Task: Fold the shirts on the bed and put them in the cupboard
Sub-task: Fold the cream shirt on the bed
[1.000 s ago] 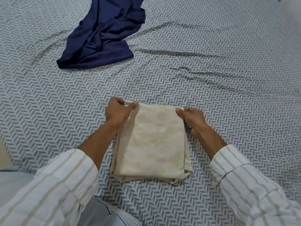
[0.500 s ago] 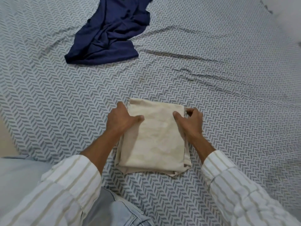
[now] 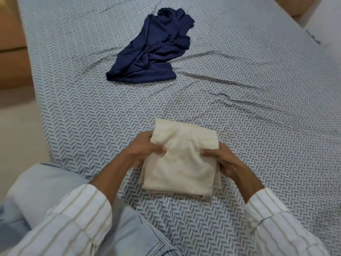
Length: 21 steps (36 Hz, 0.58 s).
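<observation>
Gripping folded cream shirt (image 3: 181, 163) at both side edges on bed (image 3: 258, 126): left hand (image 3: 145, 150) and right hand (image 3: 224, 160) pinch it, thumbs on top. Soft, light, floppy; likely needs support underneath. Navy shirt (image 3: 153, 50) lies crumpled, well apart.

Soft, even indoor light, no glare.
Shadows are faint; wide-angle bending curves the frame edges, and the near sleeves (image 3: 77, 218) at the bottom look slightly blurred.
</observation>
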Motion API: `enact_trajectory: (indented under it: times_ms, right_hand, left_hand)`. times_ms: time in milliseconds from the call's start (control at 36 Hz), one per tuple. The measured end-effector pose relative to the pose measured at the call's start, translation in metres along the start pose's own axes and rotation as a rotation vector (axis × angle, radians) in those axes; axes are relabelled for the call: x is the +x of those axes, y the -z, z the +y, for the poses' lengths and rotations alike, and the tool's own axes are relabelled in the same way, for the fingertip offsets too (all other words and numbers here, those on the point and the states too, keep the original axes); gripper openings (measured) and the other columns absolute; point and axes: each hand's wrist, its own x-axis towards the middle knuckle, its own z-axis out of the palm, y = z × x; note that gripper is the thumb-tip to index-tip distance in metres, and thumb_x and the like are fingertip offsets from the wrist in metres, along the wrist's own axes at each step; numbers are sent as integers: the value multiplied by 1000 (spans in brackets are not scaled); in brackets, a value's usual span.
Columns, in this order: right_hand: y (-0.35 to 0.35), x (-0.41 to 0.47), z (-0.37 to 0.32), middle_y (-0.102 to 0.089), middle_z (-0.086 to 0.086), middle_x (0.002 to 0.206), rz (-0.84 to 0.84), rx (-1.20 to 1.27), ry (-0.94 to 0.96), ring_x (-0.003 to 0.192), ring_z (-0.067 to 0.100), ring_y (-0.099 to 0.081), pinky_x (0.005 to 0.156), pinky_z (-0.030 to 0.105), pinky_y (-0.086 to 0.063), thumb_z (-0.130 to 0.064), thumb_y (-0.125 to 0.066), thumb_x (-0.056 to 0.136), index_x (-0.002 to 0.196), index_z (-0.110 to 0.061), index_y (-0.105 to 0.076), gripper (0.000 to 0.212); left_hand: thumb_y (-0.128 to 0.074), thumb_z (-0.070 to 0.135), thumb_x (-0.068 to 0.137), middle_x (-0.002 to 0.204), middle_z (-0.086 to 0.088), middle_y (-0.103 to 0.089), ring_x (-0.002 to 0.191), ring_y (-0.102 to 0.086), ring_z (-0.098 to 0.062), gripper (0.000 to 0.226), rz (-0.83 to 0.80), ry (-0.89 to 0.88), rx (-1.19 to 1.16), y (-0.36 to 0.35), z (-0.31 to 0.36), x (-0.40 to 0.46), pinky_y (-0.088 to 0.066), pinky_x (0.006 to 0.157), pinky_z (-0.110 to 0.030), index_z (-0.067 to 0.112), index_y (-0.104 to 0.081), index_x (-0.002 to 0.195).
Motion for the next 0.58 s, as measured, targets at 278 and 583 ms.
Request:
enact_trajectory:
  times_ms: [278, 583]
  right_hand:
    - [-113, 32, -109, -73, 18, 120, -404, -234, 166, 113, 38, -68, 92, 51, -58, 17, -75, 70, 128, -3, -64, 63]
    - [-201, 59, -194, -74, 5, 108, -451, -399, 561, 99, 16, -72, 84, 35, -61, 24, -71, 75, 117, -1, -68, 49]
  left_hand:
    - [-75, -17, 73, 112, -18, -75, 103, -72, -36, 50, 177, -67, -200, 125, 26, -68, -58, 89, -52, 2, -69, 119]
    - [-72, -29, 66, 80, 6, -77, 77, -72, -7, 46, 518, -328, -97, 207, 72, -86, -59, 70, -20, 8, -72, 93]
